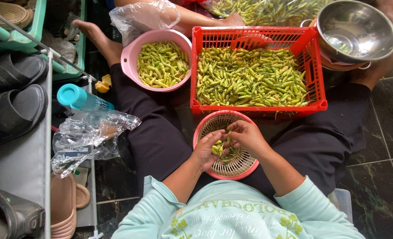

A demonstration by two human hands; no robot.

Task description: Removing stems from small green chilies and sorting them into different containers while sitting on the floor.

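Left hand (205, 150) cups a few green chilies (217, 148); right hand (247, 135) pinches one at its tip, both grips closed on them over our small pink basket (205, 126) in the lap. Ahead, red crate (258, 37) looks nearly full, untouched. Pink bowl (132, 51) beside it holds a fair batch, so we judge most remains.

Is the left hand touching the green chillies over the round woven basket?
Touching. The head view shows the left hand cupping several green chillies in its palm above the woven basket.
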